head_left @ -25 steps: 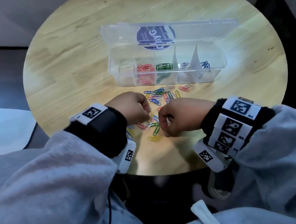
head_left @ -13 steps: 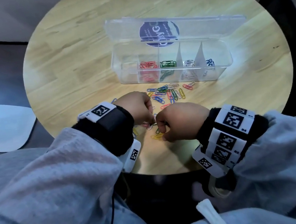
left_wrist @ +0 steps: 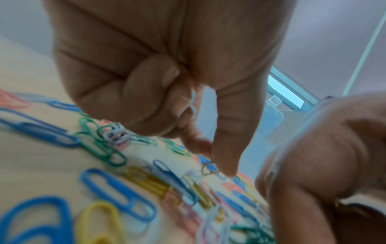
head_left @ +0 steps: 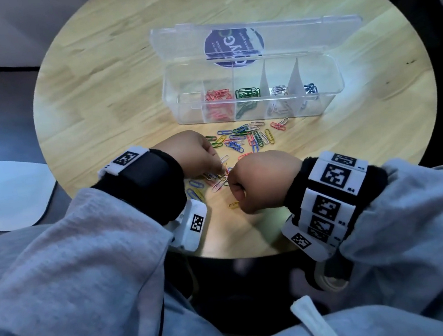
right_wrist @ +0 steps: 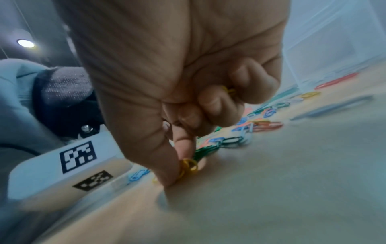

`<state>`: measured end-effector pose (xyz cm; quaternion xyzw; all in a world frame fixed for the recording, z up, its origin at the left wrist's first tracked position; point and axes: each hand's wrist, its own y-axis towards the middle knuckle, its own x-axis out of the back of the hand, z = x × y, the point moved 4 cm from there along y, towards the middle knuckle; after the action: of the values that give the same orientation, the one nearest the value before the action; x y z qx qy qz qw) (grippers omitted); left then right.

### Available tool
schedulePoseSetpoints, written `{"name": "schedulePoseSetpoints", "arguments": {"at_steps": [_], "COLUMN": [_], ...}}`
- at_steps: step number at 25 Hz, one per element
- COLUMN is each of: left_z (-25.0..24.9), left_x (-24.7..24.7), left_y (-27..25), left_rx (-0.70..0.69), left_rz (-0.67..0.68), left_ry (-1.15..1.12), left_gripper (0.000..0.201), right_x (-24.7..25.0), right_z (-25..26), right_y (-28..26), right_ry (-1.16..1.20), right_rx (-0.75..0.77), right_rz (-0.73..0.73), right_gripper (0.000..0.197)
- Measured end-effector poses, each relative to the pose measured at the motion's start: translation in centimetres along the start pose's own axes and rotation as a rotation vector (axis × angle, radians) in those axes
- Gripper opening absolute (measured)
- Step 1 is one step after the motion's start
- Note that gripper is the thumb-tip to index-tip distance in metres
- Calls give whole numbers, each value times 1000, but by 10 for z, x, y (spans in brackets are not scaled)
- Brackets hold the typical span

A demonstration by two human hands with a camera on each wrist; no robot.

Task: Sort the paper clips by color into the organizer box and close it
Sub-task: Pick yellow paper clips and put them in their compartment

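The clear organizer box stands open with its lid leaning back; its compartments hold red, green, white and blue clips, and the leftmost one looks empty. Loose mixed clips lie in front of it. My left hand is curled over the near pile, with white clips tucked in its palm and its thumb pointing down. My right hand pinches a yellow clip on the table and holds more yellow ones under its curled fingers.
The round wooden table ends just behind my wrists. A white seat-like object stands on the floor to the left. Blue, yellow and green clips lie right under my left hand.
My right hand's fingertips have come down onto the yellow clip nearest the table edge. The left hand has stayed over the pile, shifting slightly. The view has tilted a little.
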<state>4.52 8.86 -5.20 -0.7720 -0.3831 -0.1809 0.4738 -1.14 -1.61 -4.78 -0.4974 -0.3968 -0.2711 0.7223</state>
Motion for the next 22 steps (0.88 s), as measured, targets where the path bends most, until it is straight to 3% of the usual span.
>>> {"name": "schedulePoseSetpoints", "arguments": {"at_steps": [6,9,15,22], "left_z": [-3,-7,-17,-13], "left_x": [7,7,25,27], "left_y": [-2,-3,-8,-12], "left_rx": [34,7,-47,32], "left_rz": [8,41,12,49], "left_ry": [-273,-529,-1056,-1223], "left_gripper": [17,23,24,22], "right_x": [1,21,41,35], "right_z": [-6,-36,-78,-76], "right_y": [-2,-3,-11,-7], "right_ry": [41,353,1433,1736], "right_rx": [18,-44,-183,-199], "right_rz": [82,5,-122,-18], "right_gripper": [8,11,30,30]}}
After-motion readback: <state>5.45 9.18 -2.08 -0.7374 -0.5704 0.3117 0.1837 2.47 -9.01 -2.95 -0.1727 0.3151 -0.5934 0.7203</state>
